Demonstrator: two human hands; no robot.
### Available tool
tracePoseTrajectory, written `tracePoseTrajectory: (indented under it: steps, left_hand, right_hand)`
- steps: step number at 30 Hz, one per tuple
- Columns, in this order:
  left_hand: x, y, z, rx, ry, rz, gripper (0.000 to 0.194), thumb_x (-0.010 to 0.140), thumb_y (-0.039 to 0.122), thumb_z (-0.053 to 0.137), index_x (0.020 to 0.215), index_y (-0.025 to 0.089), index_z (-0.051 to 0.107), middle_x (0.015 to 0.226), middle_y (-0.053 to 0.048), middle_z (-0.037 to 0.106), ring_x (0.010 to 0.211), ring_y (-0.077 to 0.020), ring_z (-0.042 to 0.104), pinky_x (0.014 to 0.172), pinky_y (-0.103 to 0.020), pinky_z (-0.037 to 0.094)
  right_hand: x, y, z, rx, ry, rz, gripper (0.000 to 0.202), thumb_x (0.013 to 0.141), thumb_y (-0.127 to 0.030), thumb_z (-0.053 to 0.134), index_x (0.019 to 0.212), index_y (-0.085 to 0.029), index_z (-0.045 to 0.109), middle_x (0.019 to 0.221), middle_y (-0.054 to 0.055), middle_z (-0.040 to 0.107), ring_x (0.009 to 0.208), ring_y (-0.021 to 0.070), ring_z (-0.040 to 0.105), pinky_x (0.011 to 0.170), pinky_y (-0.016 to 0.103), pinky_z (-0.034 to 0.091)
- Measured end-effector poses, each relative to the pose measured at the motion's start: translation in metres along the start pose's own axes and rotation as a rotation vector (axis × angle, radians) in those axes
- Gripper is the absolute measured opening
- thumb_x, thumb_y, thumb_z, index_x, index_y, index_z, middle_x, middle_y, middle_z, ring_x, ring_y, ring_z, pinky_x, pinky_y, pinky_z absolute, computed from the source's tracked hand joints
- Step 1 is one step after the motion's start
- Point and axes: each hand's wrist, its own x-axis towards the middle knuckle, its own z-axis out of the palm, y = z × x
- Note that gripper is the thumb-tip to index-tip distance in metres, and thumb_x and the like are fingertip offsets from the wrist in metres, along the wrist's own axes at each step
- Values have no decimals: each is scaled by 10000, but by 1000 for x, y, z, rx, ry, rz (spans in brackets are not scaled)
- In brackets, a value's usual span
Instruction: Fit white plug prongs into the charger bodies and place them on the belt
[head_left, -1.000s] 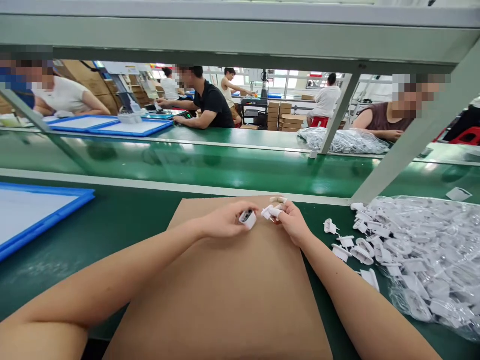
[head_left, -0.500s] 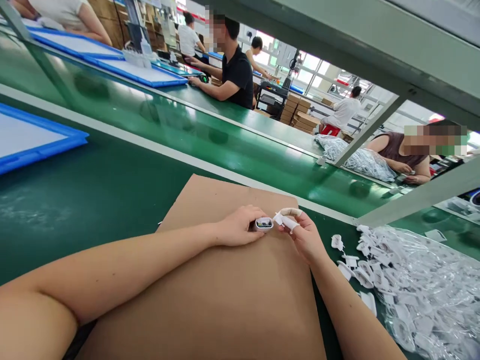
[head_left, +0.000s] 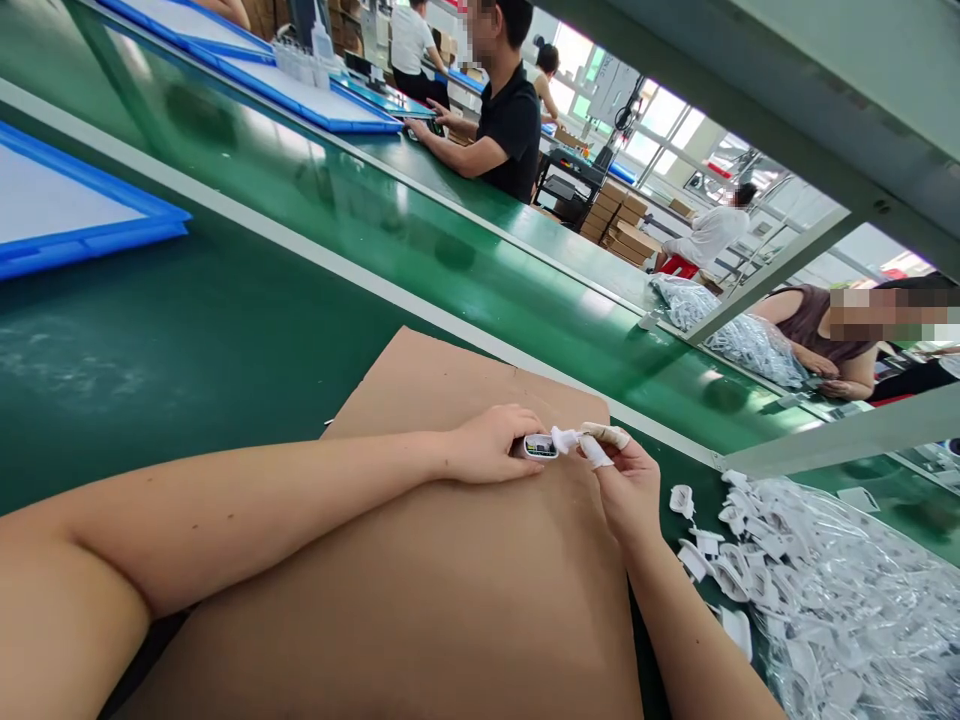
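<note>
Cardboard (head_left: 420, 590) reaches toward twelve o'clock, likely as padding. At four sit bagged white parts (head_left: 825, 590), seemingly for reach. Centrally, the left hand (head_left: 489, 446) grips a white housing (head_left: 540, 447), opening exposed, perhaps for visibility; the right hand (head_left: 628, 485) pinches a small piece (head_left: 565, 440) beside it.

Gripping white oval plastic housing (head_left: 543, 455) in left hand (head_left: 491, 445), over brown cardboard sheet (head_left: 420, 580); circuit board (head_left: 538, 447) in open end. Pinching small white plastic piece (head_left: 565, 440) in right hand (head_left: 630, 480), just beside that opening; can't tell if touching. Wearing pale finger cots (head_left: 596, 452) on right thumb and index finger. At right on green workbench (head_left: 225, 350): clear plastic bag (head_left: 862, 610) of white plastic parts, with several loose parts (head_left: 730, 577) just beside. At left: blue-edged white tray (head_left: 75, 200). Beyond glossy green strip (head_left: 420, 240): black-shirted co-worker (head_left: 514, 130), brown-topped co-worker (head_left: 806, 325), second filled bag (head_left: 750, 335). Farther back: stacked cardboard boxes (head_left: 611, 215).
</note>
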Motion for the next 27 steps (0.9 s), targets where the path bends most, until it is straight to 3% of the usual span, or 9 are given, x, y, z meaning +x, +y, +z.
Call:
tracePoseTrajectory:
  steps: [5,10,18,22,27]
  left_hand:
    - [0,0,0,-6,-2,29,169,871,311,706,1001,203,704,1048,-65,705,1000,-257,625,867,-360,482]
    - [0,-1,2,20,4,40,168,902,340,687,990,198,704,989,-73,690,944,-253,611,840,-368,487]
    - [0,4,-1,14,-7,-46,330,867,396,753,1123,195,698,1073,-82,690,1012,-274,614,877,-376,490]
    - [0,-1,2,-31,-7,-22,206,870,379,755,983,207,746,1107,-80,699,1047,-270,613,891,-373,495]
    - [2,-5,4,-81,23,37,180,848,352,782,952,206,763,1113,-64,724,1032,-249,637,926,-375,490]
  right_hand:
    - [-6,-2,3,-117,-47,-105,177,862,-370,770,1001,-261,781,1037,57,751,978,236,696,921,423,567]
    - [-7,7,6,-234,-169,-182,383,859,-349,774,1235,-303,722,1172,55,721,1001,227,691,902,406,585]
    - [-11,4,8,-213,-124,-179,265,902,-352,741,1159,-290,734,1182,53,728,1068,240,687,977,429,553]
    - [-10,-1,8,-367,-167,-289,213,930,-334,691,1128,-289,755,1116,60,748,1046,246,688,942,425,550]
    - [-8,0,8,-482,-203,-454,235,946,-297,663,1169,-294,738,1106,64,754,1031,247,689,889,412,564]
